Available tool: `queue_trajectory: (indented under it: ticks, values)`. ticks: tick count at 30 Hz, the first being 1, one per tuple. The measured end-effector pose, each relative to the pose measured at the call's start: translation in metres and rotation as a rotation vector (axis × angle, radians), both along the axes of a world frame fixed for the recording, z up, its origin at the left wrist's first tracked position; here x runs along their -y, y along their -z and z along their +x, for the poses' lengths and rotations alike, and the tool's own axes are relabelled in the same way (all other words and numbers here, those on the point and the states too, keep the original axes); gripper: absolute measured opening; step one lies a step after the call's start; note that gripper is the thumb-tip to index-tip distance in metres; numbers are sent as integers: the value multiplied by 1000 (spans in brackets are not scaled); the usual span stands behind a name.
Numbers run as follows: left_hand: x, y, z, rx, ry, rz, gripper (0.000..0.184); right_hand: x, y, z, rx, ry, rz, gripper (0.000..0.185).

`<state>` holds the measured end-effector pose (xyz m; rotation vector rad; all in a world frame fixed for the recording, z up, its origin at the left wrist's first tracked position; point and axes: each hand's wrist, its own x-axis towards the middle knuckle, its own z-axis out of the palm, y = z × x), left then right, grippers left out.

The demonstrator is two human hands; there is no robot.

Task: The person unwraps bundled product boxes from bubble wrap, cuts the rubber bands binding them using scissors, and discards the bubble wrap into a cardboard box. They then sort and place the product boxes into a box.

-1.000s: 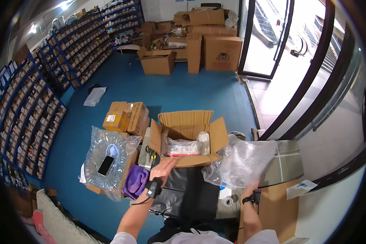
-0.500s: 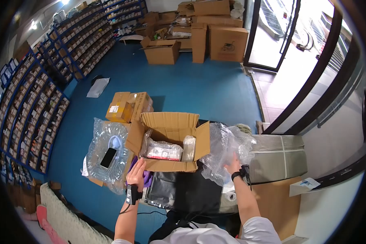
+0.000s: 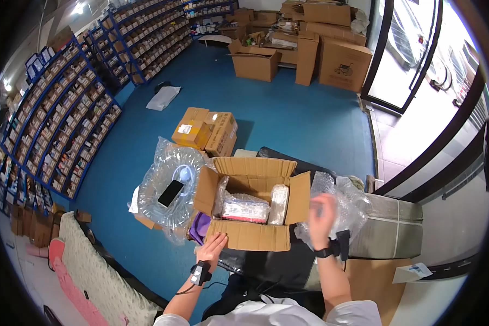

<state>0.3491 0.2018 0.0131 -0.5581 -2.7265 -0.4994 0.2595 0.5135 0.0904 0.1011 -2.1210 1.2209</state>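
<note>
An open cardboard box (image 3: 255,234) stands on a black surface, its flaps spread outward. Inside it lie a bubble-wrapped white and red package (image 3: 245,208) and a second wrapped item (image 3: 279,204) at the right. My left hand (image 3: 212,249) rests with its fingers stretched out at the front left corner of the box. Just right of the box, my right hand (image 3: 323,213) is raised over a crumpled sheet of bubble wrap (image 3: 349,209); its fingers are blurred, and whether they hold anything does not show.
Left of the box, a black phone (image 3: 170,193) lies on a clear inflated plastic piece (image 3: 152,174). A purple item (image 3: 199,227) is beside it. Behind are taped cartons (image 3: 221,133). A strapped grey bundle (image 3: 388,225) lies at the right.
The view has swung left. The box was shifted left, then the right hand left the middle of the bubble wrap and came near the box's right flap. The left hand is still at the box's corner.
</note>
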Motion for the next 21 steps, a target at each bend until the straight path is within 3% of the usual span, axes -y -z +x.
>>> queue_trajectory:
  ticks: [2,4,5,7,10,12,18,20,21]
  values:
    - [2,13,1,7,-8,8,42,46,-21,-7,226,-442,204,23]
    - [5,20,1,15,2,4,43,88,-3,-26,204,-532,483,39]
    - [7,24,1,31,10,2,46,97,26,-35,199,-526,487,39]
    - [11,23,0,43,29,1,47,117,97,-55,268,-345,936,42]
    - [21,22,-2,111,113,19,46,126,123,-78,566,-421,833,19]
    - [21,13,-7,111,120,67,49,122,72,-64,496,-335,579,14]
    - [31,15,-26,149,247,124,41,101,-33,-29,307,-176,265,22]
    - [32,0,-30,228,303,196,41,95,-58,-14,284,-137,172,20]
    - [30,-7,-30,277,248,384,48,97,-69,-6,292,-98,91,16]
